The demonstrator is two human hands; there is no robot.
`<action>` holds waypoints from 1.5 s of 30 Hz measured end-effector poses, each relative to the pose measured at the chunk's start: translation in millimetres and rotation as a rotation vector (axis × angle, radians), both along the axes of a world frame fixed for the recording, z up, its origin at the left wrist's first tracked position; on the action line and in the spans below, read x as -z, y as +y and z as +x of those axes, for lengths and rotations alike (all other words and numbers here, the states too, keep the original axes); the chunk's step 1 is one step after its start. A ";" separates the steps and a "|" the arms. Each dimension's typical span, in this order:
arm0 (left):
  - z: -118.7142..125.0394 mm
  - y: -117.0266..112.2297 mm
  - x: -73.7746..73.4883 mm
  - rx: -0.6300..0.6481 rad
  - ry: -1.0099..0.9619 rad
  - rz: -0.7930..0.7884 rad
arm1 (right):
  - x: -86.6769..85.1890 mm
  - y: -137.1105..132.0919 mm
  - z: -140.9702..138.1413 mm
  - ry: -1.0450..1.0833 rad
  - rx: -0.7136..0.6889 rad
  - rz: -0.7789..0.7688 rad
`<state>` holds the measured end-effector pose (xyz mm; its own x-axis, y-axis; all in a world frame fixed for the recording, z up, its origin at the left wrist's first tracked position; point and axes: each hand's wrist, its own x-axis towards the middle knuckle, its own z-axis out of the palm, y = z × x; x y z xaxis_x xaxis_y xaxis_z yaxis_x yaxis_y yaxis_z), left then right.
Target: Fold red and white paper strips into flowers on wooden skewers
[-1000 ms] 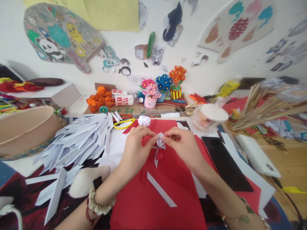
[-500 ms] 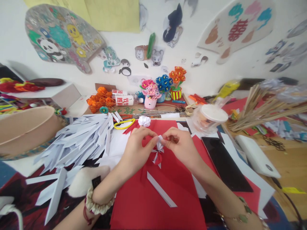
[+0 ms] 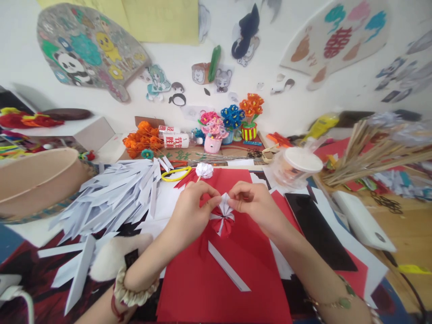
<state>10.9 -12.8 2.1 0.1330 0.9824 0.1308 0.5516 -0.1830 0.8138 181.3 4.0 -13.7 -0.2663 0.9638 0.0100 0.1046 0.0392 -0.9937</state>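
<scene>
Between my two hands is a red and white folded paper flower, its pleated petals fanned out over the red paper. My left hand pinches the left edge of its upper white petal. On the other side, my right hand pinches that petal's right edge between thumb and fingers. A folded white paper strip lies slantwise on the red paper, just below the flower. Beyond my left hand rests a white paper flower with a thin stick.
A big pile of folded white strips spreads on the left, beside a round tan bowl. A dark phone and white power bank lie right. Behind stand a lidded cup, pipe-cleaner flowers and wooden sticks.
The flower's upper white petal is spread wider, and more of the red and white petals below shows. Both hands keep pinching it, with only slight shifts.
</scene>
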 end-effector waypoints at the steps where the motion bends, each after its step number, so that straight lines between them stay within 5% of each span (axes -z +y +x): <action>1: -0.3 -0.1 0.8 0.005 -0.011 -0.022 | 0.4 0.1 -0.3 0.013 -0.008 -0.017; 6: -1.7 0.2 3.6 0.040 -0.093 -0.101 | -1.2 -0.7 -1.2 0.011 0.010 -0.030; 13: 5.8 -3.8 2.4 -0.073 0.153 0.124 | -4.1 -3.1 -1.3 -0.117 0.166 0.116; 32: 8.0 -5.9 0.7 -0.072 -0.014 0.186 | -0.4 -3.7 -1.9 -0.312 0.173 0.286; 45: 4.3 -1.8 3.1 -0.073 -0.019 0.204 | -3.8 -7.7 -6.0 -0.058 0.143 0.184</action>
<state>15.2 -14.6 -0.9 0.0579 0.9422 0.3301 0.5540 -0.3054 0.7745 175.3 -3.7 -10.0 -0.1323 0.9752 0.1773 0.1787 0.1994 -0.9635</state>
